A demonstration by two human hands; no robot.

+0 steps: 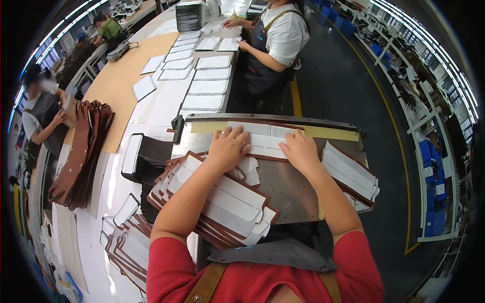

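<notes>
A brown leather panel with white backing (265, 144) lies along the far side of a metal work plate (285, 194). My left hand (228, 147) rests on the panel's left part, its fingers spread and pointing away from me. On the right end lies my right hand (301, 150), its thumb out over the white backing and its fingers at the far edge. Neither hand is wrapped round anything. Beneath my left forearm is a stack of similar white-backed leather pieces (230, 202). Another small pile of such pieces (349, 170) sits beside my right forearm.
A dark metal bar (273, 119) runs along the plate's far edge. Left of it stand black-edged panels (132, 154) and a bundle of brown leather straps (83, 154). White panels (204, 96) lie in rows farther off, near a co-worker in an apron (275, 55).
</notes>
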